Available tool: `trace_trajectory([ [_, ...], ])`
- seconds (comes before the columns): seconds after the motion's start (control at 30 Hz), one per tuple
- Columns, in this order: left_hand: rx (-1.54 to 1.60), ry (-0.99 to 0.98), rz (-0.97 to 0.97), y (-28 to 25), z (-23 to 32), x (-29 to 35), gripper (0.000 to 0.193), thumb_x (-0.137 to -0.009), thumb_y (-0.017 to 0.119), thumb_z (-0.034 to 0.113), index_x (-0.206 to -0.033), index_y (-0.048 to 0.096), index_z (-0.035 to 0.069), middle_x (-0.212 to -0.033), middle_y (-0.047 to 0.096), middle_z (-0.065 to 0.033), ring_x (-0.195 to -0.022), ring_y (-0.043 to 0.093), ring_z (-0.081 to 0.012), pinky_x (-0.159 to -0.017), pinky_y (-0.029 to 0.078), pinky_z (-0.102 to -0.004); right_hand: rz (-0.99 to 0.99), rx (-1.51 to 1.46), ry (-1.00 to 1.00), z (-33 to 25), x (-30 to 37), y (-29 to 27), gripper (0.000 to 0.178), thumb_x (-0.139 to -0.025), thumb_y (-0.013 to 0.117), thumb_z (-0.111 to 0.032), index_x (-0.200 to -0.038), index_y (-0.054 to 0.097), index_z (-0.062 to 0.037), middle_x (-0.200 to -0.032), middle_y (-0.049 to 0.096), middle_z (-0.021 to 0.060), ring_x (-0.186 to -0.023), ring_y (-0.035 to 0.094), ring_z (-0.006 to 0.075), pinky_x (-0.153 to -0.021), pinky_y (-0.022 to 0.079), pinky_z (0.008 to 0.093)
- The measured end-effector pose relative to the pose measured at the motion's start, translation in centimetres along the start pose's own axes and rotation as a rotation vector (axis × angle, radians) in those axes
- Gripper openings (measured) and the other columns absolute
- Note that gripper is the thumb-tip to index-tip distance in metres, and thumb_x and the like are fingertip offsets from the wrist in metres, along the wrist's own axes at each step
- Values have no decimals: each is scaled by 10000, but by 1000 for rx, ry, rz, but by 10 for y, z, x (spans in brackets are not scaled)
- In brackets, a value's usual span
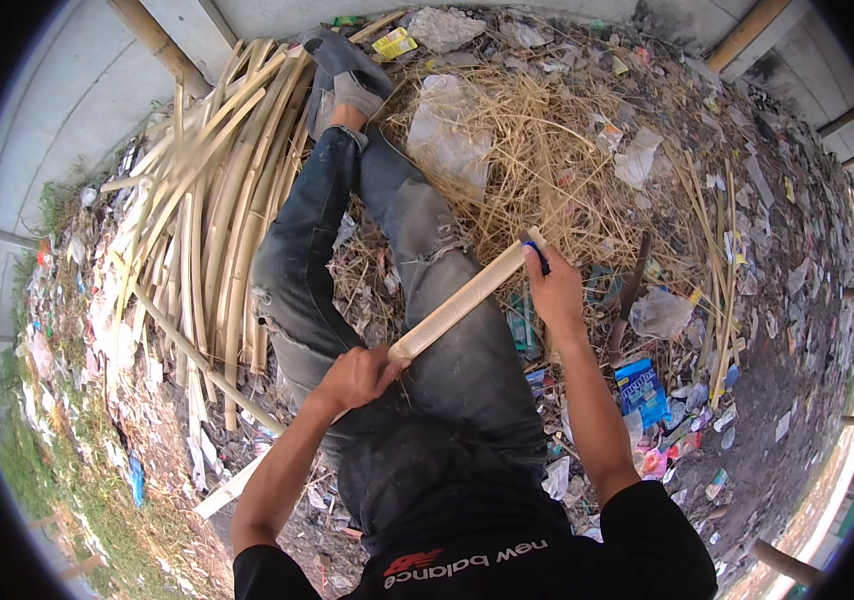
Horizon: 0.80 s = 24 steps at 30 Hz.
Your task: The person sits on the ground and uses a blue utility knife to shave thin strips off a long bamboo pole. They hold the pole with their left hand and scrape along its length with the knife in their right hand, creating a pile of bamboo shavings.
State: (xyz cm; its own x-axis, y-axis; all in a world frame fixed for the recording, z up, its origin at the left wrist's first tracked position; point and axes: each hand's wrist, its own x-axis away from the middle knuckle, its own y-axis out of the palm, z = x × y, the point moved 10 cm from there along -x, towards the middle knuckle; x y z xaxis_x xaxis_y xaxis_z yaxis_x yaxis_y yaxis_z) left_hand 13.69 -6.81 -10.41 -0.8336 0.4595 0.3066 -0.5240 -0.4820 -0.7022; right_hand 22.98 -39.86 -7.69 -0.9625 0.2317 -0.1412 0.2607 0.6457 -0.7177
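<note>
A long split bamboo strip [462,308] lies slantwise across my thighs, its pale inner face up. My left hand [359,378] is closed around it near my lap; a pale end [232,490] shows beyond my left forearm. At the strip's far upper end my right hand [555,288] is closed on a small dark blue tool [539,256] pressed against the bamboo. Most of that tool is hidden by the fingers, so its kind cannot be made out. My legs in worn jeans [427,235] stretch out ahead, feet crossed.
Many bamboo strips [237,220] are piled to the left of my legs. Straw-like shavings [547,170] heap up ahead on the right. A machete-like dark blade [630,295] and a blue packet [643,392] lie right of me amid litter. A pale wall [77,110] stands beyond.
</note>
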Motion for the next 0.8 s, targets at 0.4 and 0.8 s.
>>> trace_trajectory([
  [0.4, 247, -109, -186, 7, 6, 3, 536, -1081, 613, 440, -877, 630, -55, -578, 635, -119, -539, 702, -213, -539, 543, -374, -23, -182, -75, -6, 17, 15, 323, -1041, 677, -308, -983, 715, 7, -695, 673, 223, -621, 683, 393, -569, 508, 436],
  [0.8, 308, -144, -214, 13, 9, 3, 505, -1094, 601, 410, -882, 630, -47, -586, 627, -86, -526, 672, -173, -511, 526, -352, -147, -125, -45, -2, 32, 30, 316, -1049, 659, -335, -1041, 727, -27, -753, 717, 206, -678, 708, 403, -612, 545, 449],
])
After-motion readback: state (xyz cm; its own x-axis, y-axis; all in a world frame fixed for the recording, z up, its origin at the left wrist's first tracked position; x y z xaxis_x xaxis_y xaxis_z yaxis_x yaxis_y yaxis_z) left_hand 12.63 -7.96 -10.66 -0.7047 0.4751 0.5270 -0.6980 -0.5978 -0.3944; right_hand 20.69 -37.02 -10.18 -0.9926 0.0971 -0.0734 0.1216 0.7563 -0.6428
